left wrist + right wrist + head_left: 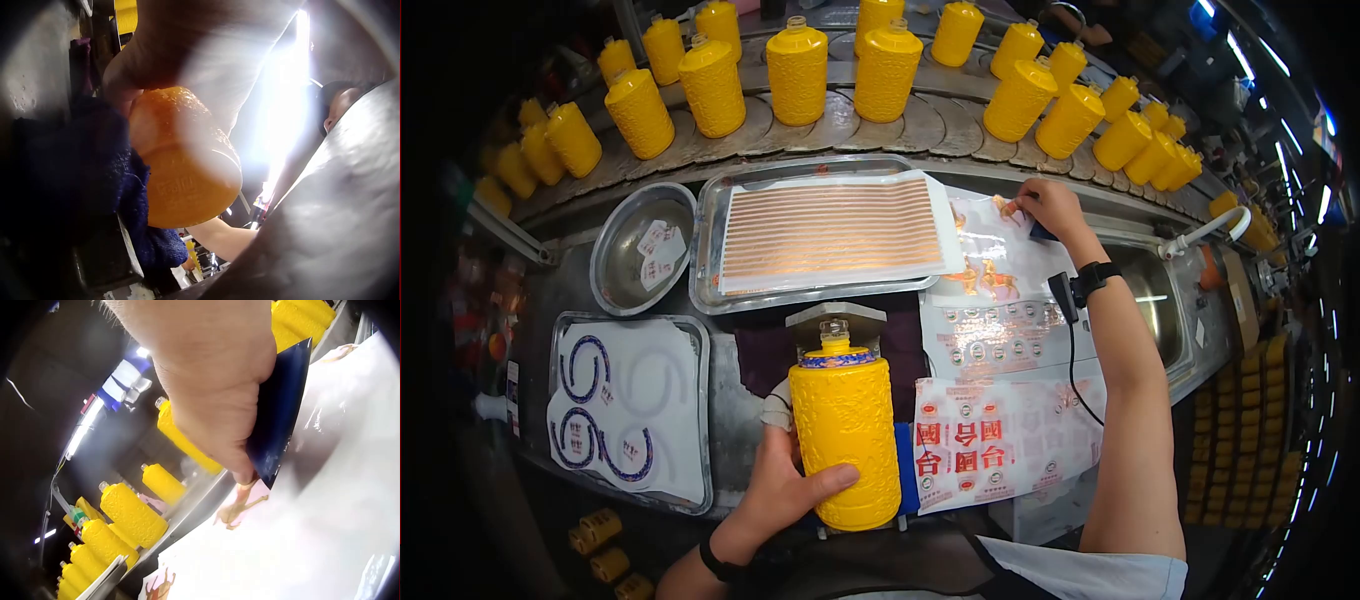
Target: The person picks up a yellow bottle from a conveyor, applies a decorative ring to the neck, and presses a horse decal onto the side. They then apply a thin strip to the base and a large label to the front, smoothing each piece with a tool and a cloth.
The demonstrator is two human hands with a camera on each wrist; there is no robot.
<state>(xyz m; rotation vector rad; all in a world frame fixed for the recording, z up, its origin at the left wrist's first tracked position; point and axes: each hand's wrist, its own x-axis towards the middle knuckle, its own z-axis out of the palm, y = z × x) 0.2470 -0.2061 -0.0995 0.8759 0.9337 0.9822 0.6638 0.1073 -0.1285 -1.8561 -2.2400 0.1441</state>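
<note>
My left hand (785, 490) grips a yellow embossed bottle (845, 440), thumb across its front. The bottle has a clear neck and a blue patterned band (837, 359) round its shoulder; its round base (194, 187) shows in the left wrist view. Behind it stands a metal rest (837, 318), and a blue cloth (156, 244) lies against its side. At the far right, my right hand (1052, 207) holds a dark blue flat scraper (281, 412) in the palm. Its fingertips are right at a gold-brown figure decal (239, 507) on a white decal sheet (319, 506).
Yellow bottles (797, 75) stand along a slatted conveyor (770, 135) at the back. A tray (700, 265) carries a striped sheet (830, 230). At left are a metal bowl (612, 250) and a tray of curved decals (632, 400); at right, red-print sheets (1010, 440) and a sink (1152, 310).
</note>
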